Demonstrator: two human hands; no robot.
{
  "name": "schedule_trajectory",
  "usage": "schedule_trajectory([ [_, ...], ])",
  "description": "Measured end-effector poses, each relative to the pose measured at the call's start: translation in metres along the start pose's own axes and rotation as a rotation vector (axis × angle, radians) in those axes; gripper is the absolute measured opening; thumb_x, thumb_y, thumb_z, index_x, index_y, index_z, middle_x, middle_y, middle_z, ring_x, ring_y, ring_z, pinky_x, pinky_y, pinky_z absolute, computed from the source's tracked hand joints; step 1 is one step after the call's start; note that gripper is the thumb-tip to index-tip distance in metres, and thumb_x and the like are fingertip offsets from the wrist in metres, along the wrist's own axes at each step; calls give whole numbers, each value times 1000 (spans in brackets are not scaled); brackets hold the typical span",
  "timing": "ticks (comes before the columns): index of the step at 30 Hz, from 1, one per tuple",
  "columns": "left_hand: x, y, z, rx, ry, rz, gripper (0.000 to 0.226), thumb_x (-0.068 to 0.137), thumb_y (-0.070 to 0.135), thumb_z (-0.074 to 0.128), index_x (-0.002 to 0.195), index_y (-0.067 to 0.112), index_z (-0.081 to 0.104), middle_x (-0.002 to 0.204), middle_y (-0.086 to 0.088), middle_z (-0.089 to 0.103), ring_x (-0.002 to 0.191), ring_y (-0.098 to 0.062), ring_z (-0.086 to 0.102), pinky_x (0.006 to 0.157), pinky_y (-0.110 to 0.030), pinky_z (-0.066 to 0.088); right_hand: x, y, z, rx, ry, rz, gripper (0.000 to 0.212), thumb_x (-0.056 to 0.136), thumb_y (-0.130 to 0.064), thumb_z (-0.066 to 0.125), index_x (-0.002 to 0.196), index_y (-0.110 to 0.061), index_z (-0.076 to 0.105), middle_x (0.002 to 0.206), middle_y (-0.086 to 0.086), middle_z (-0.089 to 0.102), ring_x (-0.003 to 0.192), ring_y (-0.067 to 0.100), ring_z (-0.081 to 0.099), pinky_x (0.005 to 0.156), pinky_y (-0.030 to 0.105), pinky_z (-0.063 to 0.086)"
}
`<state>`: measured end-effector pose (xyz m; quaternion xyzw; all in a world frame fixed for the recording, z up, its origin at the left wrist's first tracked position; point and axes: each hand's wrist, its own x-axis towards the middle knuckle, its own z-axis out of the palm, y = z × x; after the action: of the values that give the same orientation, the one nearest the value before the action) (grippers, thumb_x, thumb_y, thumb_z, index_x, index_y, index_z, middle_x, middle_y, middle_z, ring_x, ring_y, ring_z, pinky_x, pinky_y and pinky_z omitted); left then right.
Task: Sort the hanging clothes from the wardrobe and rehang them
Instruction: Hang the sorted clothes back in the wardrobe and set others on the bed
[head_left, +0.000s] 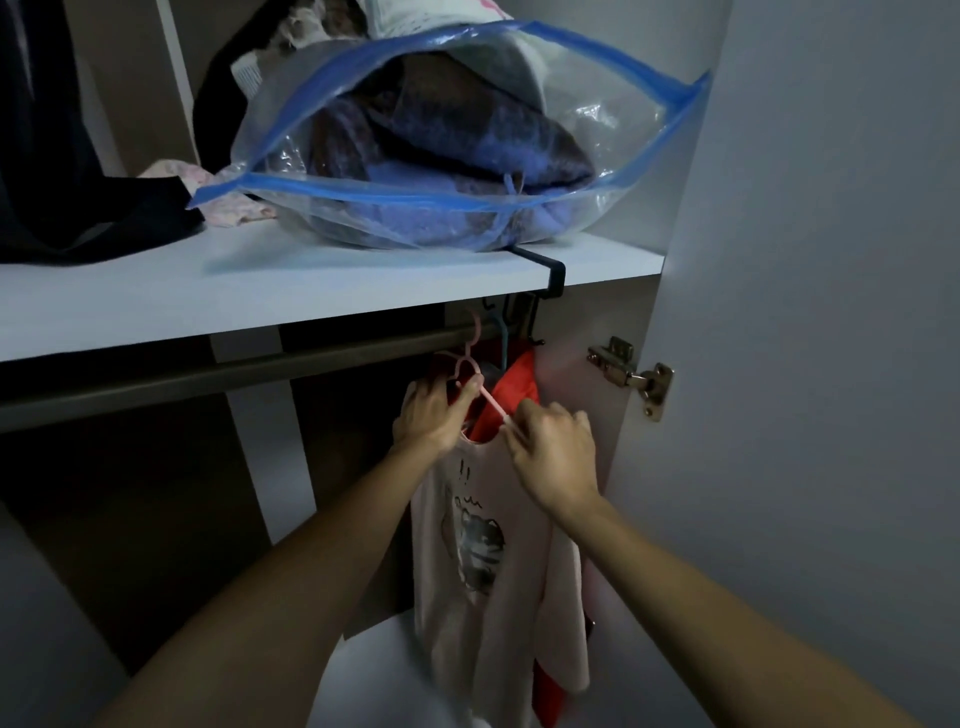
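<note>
A pale pink T-shirt (483, 561) with a cat print hangs from a pink plastic hanger (467, 364) hooked on the dark wardrobe rail (208, 376). My left hand (434, 413) grips the hanger just below its hook, at the shirt's left shoulder. My right hand (553, 452) pinches the hanger's right arm at the shirt's collar. Behind the shirt hangs a red garment (514, 389) on a teal hanger (501, 338).
Above the rail is a white shelf (311, 291) holding a clear blue-edged storage bag (441, 156) of folded clothes and a dark garment (78, 208). A black over-shelf hook (545, 270) sits near the hangers. The open door (805, 364) with its metal hinge (634, 374) stands at right.
</note>
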<state>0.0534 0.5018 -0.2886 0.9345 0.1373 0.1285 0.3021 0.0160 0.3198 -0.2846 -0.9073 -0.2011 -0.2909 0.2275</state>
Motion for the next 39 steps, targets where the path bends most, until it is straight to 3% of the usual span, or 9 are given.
schedule_trajectory([
  [7,22,-14,19,13,-74,22,87,90,89,17,152,34,42,155,-7,46,141,-33,46,107,-52,40,0,12,22,-128,6,-24,21,90,-23,73,79,-22,55,74,-3,63,83,23,49,69,39,38],
  [12,30,-6,27,12,-88,33,93,87,91,12,158,35,35,164,-3,37,145,-33,43,110,-52,39,3,24,25,-222,14,-23,14,89,-26,75,91,-17,65,92,2,62,91,29,53,70,42,45],
  [18,12,-14,19,19,-32,33,75,96,81,26,156,36,37,162,-4,40,144,-34,43,110,-51,40,-8,22,19,-235,-26,-32,27,87,-27,73,107,-17,59,107,5,56,99,28,50,77,43,45],
  [21,-20,-21,1,55,-21,8,81,93,84,23,159,37,31,163,-4,38,145,-34,40,110,-52,41,-20,14,2,-202,-59,-19,34,89,-31,69,117,-17,57,113,7,53,104,28,49,82,42,46],
  [23,-54,-22,-12,64,-8,-13,93,87,91,14,161,36,27,164,-5,36,147,-31,38,112,-52,40,-32,9,-11,-156,-94,2,37,91,-35,68,122,-18,58,116,6,53,106,27,49,84,42,47],
  [27,-144,-21,-33,104,60,-6,74,101,75,25,162,34,26,165,-3,36,149,-27,36,113,-46,38,-67,0,-40,-20,-167,-22,43,95,-42,62,133,-22,59,129,4,53,115,25,48,90,41,47],
  [32,-298,-11,-58,294,161,-111,80,99,78,17,163,31,30,164,-2,38,149,-25,36,114,-46,43,-143,-14,-106,199,-284,-109,52,98,-53,44,139,-24,58,138,1,55,124,22,48,97,43,49],
  [35,-391,8,-81,357,194,-225,78,100,76,15,164,33,25,168,2,30,153,-25,29,117,-50,41,-186,-22,-150,304,-330,-215,50,100,-48,55,143,-23,57,143,2,56,133,24,47,105,47,48],
  [39,-518,40,-121,443,292,-344,78,101,78,16,164,33,27,166,1,35,150,-25,35,113,-51,42,-232,-57,-200,431,-413,-410,52,99,-47,58,145,-22,56,143,1,56,131,23,47,108,44,45],
])
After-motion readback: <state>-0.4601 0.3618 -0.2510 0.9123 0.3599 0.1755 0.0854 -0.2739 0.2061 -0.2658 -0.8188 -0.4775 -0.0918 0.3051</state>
